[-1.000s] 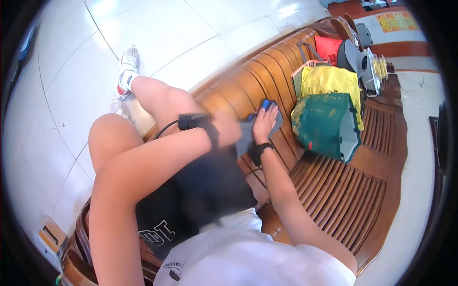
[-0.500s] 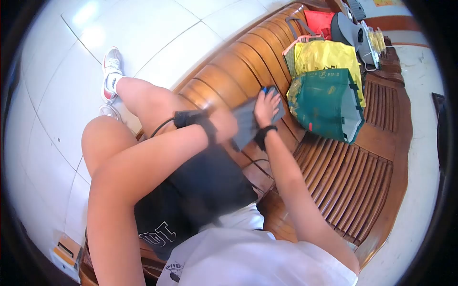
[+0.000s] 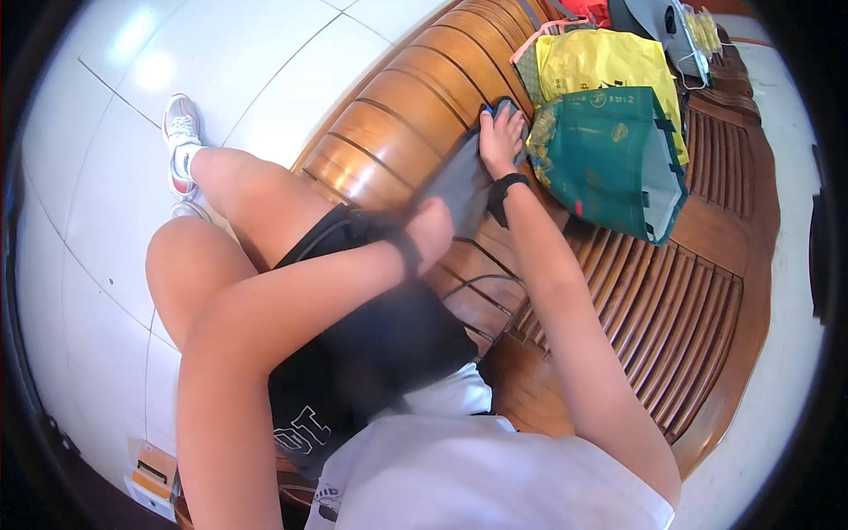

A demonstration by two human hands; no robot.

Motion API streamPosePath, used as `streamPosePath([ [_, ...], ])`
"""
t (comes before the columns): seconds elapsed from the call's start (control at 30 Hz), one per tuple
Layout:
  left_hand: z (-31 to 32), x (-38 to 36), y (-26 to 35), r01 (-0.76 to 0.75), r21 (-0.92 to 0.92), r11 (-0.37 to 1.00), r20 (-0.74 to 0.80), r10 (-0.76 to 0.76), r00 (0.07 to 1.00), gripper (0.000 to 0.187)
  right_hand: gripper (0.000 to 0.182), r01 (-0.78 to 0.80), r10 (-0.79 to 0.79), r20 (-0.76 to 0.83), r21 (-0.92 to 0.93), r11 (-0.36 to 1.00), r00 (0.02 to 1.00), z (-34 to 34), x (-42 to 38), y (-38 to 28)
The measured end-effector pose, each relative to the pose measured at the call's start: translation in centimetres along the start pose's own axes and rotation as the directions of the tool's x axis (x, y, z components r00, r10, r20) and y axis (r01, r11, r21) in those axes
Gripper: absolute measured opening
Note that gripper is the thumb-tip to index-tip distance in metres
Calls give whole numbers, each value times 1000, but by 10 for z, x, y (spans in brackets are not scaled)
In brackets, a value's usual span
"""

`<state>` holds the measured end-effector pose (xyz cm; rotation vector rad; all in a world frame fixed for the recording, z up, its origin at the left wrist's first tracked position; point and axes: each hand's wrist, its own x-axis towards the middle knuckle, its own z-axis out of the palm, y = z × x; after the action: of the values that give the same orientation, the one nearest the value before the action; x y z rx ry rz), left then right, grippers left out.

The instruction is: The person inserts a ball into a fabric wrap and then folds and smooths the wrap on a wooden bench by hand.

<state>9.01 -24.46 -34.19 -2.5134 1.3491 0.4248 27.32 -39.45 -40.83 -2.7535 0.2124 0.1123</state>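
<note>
A flat dark grey piece, cloth-like and smeared by motion (image 3: 459, 181), lies along the wooden bench seat (image 3: 380, 141). My right hand (image 3: 502, 140) rests on its far end with the fingers stretched out, beside the green bag; a small blue spot shows by the fingertips. At the near end of the grey piece is my left hand (image 3: 430, 231), blurred and curled, its fingers not readable. Each wrist wears a black band. Below my left forearm are black shorts (image 3: 380, 340) with white lettering on my lap.
A green bag (image 3: 609, 159) lies on its side on the bench, in front of a yellow bag (image 3: 605, 66). Behind them are a red item (image 3: 590, 9) and grey-white things. A thin dark cable (image 3: 481, 278) curves over the seat. Slatted backrest (image 3: 654, 327) runs along the right.
The view has shifted, so the bench and bags sit higher. My right hand has moved farther up the seat, close to the green bag. My left hand remains at the grey piece's near end, blurred.
</note>
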Motion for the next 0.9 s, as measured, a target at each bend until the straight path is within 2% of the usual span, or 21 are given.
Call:
streamPosePath([
  [0.1, 4, -4, 7, 68, 194, 979, -21, -65, 998, 20, 90, -21, -2, 310, 70, 997, 951, -26, 15, 9],
  [0.17, 10, -4, 17, 79, 151, 985, -57, -71, 996, 19, 97, -56, 3, 460, 100, 993, 888, -36, 14, 13],
  [0.2, 11, -5, 19, 88, 128, 988, -71, -79, 994, 19, 98, -67, 23, 449, 82, 994, 893, -37, 8, 8],
  [0.27, 2, -18, 20, -8, 85, 996, -38, 11, 999, 18, 98, -104, 73, 438, 47, 993, 896, -27, -16, -2],
  [0.3, -3, -25, 21, -59, 61, 996, -22, 60, 998, 17, 94, -111, 78, 375, 67, 992, 924, -28, -37, -14],
  [0.4, -13, -39, 23, -148, -93, 985, -182, 130, 975, 16, 85, -35, 32, 79, 39, 999, 996, 9, -62, -10],
  [0.43, -11, -37, 28, -151, -192, 970, -253, 100, 962, 15, 76, 39, -36, -95, 26, 999, 995, 22, -74, -9],
  [0.53, -7, -36, 36, -78, -172, 982, -394, 4, 919, 15, 71, 73, -74, -183, -13, 997, 980, 29, -78, -9],
  [0.57, -5, -33, 35, -92, -241, 966, -367, -3, 930, 14, 68, 87, -89, -204, -18, 996, 975, 30, -76, -8],
  [0.67, -9, -37, 19, -84, -285, 955, -279, 1, 960, 14, 66, 130, -127, -226, 1, 991, 966, 24, -68, -7],
  [0.77, -1, -27, 18, 27, -231, 972, -289, -95, 953, 13, 64, 154, -155, -239, -22, 988, 959, 24, -51, -2],
  [0.9, 3, -20, 13, 94, -196, 976, -309, -153, 939, 11, 66, 192, -195, -225, -34, 981, 955, 21, -19, 2],
])
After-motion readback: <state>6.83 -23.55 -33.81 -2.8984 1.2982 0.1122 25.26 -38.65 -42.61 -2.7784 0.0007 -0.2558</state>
